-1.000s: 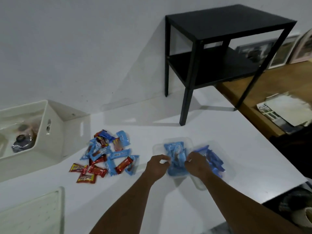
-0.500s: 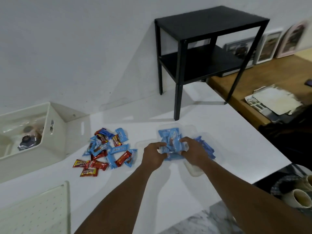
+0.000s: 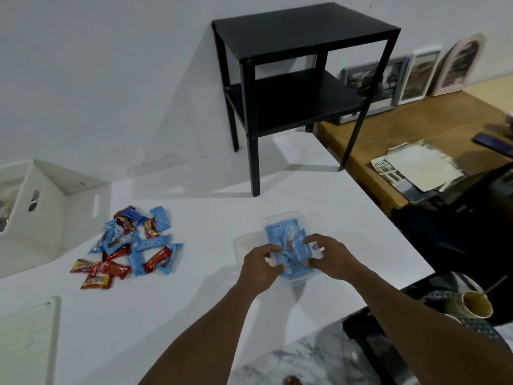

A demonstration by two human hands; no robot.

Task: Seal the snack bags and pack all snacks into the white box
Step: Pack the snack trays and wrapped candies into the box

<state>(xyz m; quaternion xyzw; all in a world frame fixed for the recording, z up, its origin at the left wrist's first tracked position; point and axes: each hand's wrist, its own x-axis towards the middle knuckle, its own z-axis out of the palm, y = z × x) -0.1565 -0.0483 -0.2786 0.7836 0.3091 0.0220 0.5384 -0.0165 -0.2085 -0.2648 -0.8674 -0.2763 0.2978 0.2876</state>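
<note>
low in the middle of the frame i see the left hand [image 3: 261, 269] and right hand [image 3: 331, 259] both pinching the clear plastic bag full of blue snack packs [image 3: 286, 238], fingers curled on its near end. a pile of loose blue and red snack packs [image 3: 130, 245] lies to its left on the white table [image 3: 211, 218], and the white plastic box [image 3: 50, 220] stands at the left edge.

head cam; looks forward-down; close over white table [image 3: 194, 315]; single view
</note>
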